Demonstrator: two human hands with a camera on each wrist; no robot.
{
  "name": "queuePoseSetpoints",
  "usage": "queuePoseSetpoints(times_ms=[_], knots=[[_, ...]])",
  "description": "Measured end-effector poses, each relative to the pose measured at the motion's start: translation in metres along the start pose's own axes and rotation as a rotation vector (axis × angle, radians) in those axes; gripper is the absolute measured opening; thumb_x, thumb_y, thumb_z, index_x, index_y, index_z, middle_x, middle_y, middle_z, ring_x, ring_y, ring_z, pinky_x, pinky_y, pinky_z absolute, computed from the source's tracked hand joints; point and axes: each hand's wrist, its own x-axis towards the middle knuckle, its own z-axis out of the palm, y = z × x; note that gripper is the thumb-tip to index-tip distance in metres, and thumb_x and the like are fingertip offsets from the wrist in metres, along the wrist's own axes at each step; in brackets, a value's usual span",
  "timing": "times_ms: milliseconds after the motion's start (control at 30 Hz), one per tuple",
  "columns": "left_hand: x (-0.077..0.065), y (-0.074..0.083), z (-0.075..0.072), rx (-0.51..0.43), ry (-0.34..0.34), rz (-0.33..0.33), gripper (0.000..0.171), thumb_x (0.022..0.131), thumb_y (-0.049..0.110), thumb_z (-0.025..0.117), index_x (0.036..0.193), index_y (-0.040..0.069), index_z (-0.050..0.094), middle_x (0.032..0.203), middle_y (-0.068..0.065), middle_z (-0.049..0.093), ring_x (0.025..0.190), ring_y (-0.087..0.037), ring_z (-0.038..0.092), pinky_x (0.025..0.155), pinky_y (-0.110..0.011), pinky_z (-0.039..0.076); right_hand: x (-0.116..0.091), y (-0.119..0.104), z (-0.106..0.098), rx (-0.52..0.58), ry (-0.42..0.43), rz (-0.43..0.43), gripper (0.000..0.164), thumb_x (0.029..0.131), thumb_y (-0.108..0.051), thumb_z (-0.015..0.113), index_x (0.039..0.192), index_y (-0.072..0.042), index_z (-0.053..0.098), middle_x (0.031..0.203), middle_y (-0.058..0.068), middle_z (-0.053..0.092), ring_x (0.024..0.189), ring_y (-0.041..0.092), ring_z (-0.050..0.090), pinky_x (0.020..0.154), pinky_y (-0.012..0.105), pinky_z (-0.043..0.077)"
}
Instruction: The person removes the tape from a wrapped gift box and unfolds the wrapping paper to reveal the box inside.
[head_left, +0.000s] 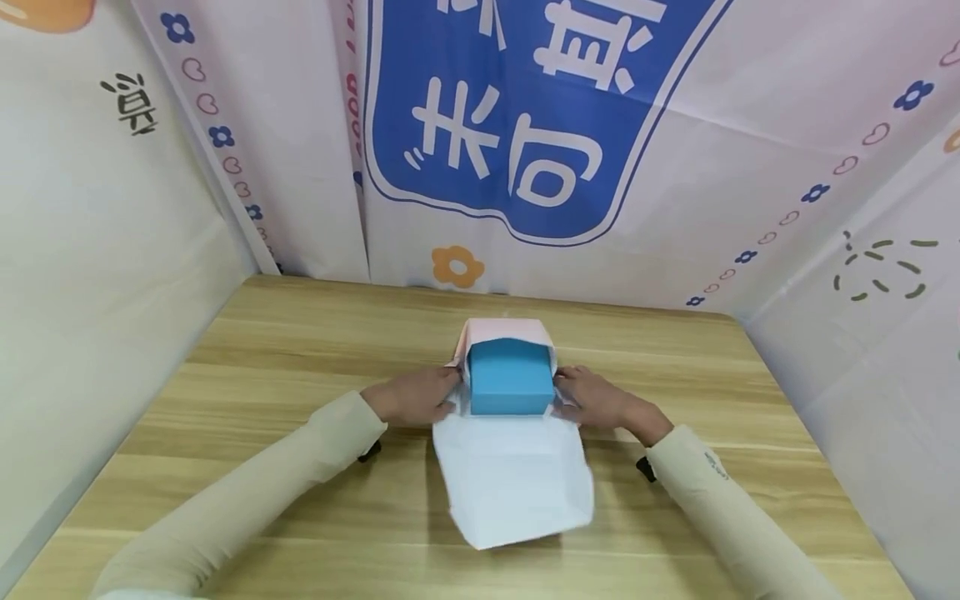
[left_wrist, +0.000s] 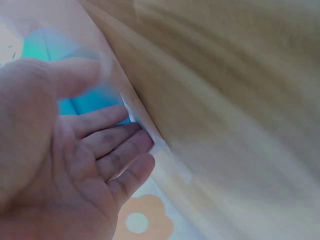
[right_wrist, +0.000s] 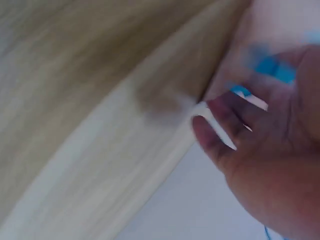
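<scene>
A blue box [head_left: 512, 379] stands on a sheet of wrapping paper [head_left: 517, 483], white inside and pink outside. The far part of the sheet is folded up over the back and top of the box, while the near part lies spread toward me. At the box's left side, my left hand [head_left: 420, 396] touches the paper with its fingers; in the left wrist view, its thumb stands apart from the loosely extended fingers [left_wrist: 117, 155]. My right hand [head_left: 596, 398] touches the paper on the right side, its fingers [right_wrist: 215, 140] spread and partly blurred in the right wrist view.
The wooden table [head_left: 315, 325] extends around the sheet on all sides. White printed cloth hangs behind it, with a blue sign [head_left: 517, 125] and an orange flower [head_left: 457, 267]. More cloth [head_left: 97, 250] borders the left and right edges.
</scene>
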Motion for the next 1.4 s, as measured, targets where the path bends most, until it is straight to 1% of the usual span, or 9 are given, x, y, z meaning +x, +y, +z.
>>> queuePoseSetpoints(times_ms=[100, 167, 367, 500, 733, 833, 1033, 1167, 1400], knots=[[0.007, 0.0, -0.002, 0.084, 0.025, -0.007, 0.065, 0.098, 0.026, 0.06, 0.149, -0.006, 0.035, 0.156, -0.022, 0.035, 0.143, -0.034, 0.038, 0.115, -0.047, 0.036, 0.005, 0.002, 0.003, -0.073, 0.061, -0.014, 0.06, 0.094, -0.024, 0.066, 0.138, 0.012, 0.047, 0.141, 0.031, 0.048, 0.127, 0.045, 0.046, 0.105, 0.055, 0.041], [0.01, -0.001, -0.002, 0.14, 0.016, -0.027, 0.072, 0.096, 0.032, 0.064, 0.15, -0.003, 0.034, 0.158, -0.02, 0.031, 0.147, -0.034, 0.032, 0.119, -0.049, 0.029, 0.009, 0.004, 0.003, -0.056, 0.062, 0.003, 0.068, 0.092, -0.025, 0.07, 0.143, 0.01, 0.043, 0.147, 0.03, 0.043, 0.131, 0.045, 0.042, 0.107, 0.056, 0.039], [0.017, -0.019, -0.007, 0.068, 0.005, -0.043, 0.088, 0.088, 0.049, 0.069, 0.152, 0.001, 0.032, 0.162, -0.02, 0.022, 0.151, -0.037, 0.019, 0.123, -0.056, 0.011, 0.02, 0.016, -0.004, 0.115, -0.004, 0.103, 0.093, 0.082, -0.034, 0.078, 0.151, 0.006, 0.03, 0.157, 0.023, 0.032, 0.145, 0.042, 0.029, 0.117, 0.056, 0.03], [0.023, -0.031, -0.008, 0.009, 0.007, -0.005, 0.09, 0.084, 0.055, 0.071, 0.149, 0.004, 0.037, 0.16, -0.019, 0.027, 0.149, -0.037, 0.025, 0.122, -0.055, 0.019, 0.028, 0.022, -0.009, 0.127, -0.024, 0.122, 0.105, 0.073, -0.04, 0.085, 0.149, 0.008, 0.032, 0.156, 0.024, 0.032, 0.144, 0.042, 0.029, 0.117, 0.056, 0.03], [0.035, -0.041, -0.011, 0.011, 0.075, 0.08, 0.103, 0.071, 0.062, 0.079, 0.146, 0.001, 0.042, 0.148, -0.017, 0.044, 0.136, -0.033, 0.041, 0.114, -0.051, 0.033, 0.04, 0.026, -0.015, 0.094, -0.016, 0.061, 0.116, 0.062, -0.043, 0.092, 0.146, 0.013, 0.034, 0.154, 0.027, 0.033, 0.141, 0.044, 0.031, 0.116, 0.056, 0.03], [0.037, -0.043, -0.012, -0.042, 0.033, 0.064, 0.111, 0.069, 0.061, 0.081, 0.149, -0.001, 0.034, 0.155, -0.021, 0.035, 0.144, -0.035, 0.033, 0.119, -0.05, 0.027, 0.043, 0.027, -0.016, 0.139, -0.045, 0.069, 0.124, 0.061, -0.04, 0.093, 0.151, 0.009, 0.024, 0.159, 0.026, 0.024, 0.146, 0.045, 0.023, 0.118, 0.058, 0.024], [0.04, -0.042, -0.013, -0.064, -0.112, -0.061, 0.135, 0.061, 0.072, 0.08, 0.158, 0.008, 0.012, 0.166, -0.018, -0.005, 0.154, -0.034, -0.005, 0.125, -0.052, 0.002, 0.043, 0.026, -0.013, 0.186, -0.135, 0.128, 0.141, 0.057, -0.042, 0.095, 0.156, 0.003, 0.006, 0.164, 0.023, -0.004, 0.151, 0.043, 0.0, 0.12, 0.061, 0.014], [0.041, -0.044, -0.013, -0.051, -0.137, -0.112, 0.137, 0.057, 0.076, 0.079, 0.159, 0.014, 0.011, 0.166, -0.018, -0.007, 0.153, -0.037, -0.006, 0.124, -0.054, 0.001, 0.042, 0.026, -0.011, 0.137, -0.15, 0.151, 0.138, 0.061, -0.048, 0.091, 0.157, 0.002, 0.006, 0.165, 0.021, -0.006, 0.152, 0.041, 0.002, 0.12, 0.059, 0.017], [0.042, -0.055, -0.013, -0.048, -0.057, -0.069, 0.118, 0.068, 0.07, 0.075, 0.156, 0.012, 0.022, 0.165, -0.018, 0.014, 0.152, -0.038, 0.011, 0.122, -0.057, 0.011, 0.046, 0.029, -0.014, 0.078, -0.092, 0.134, 0.113, 0.071, -0.042, 0.084, 0.156, -0.002, 0.02, 0.161, 0.025, 0.016, 0.147, 0.047, 0.017, 0.115, 0.065, 0.025]])
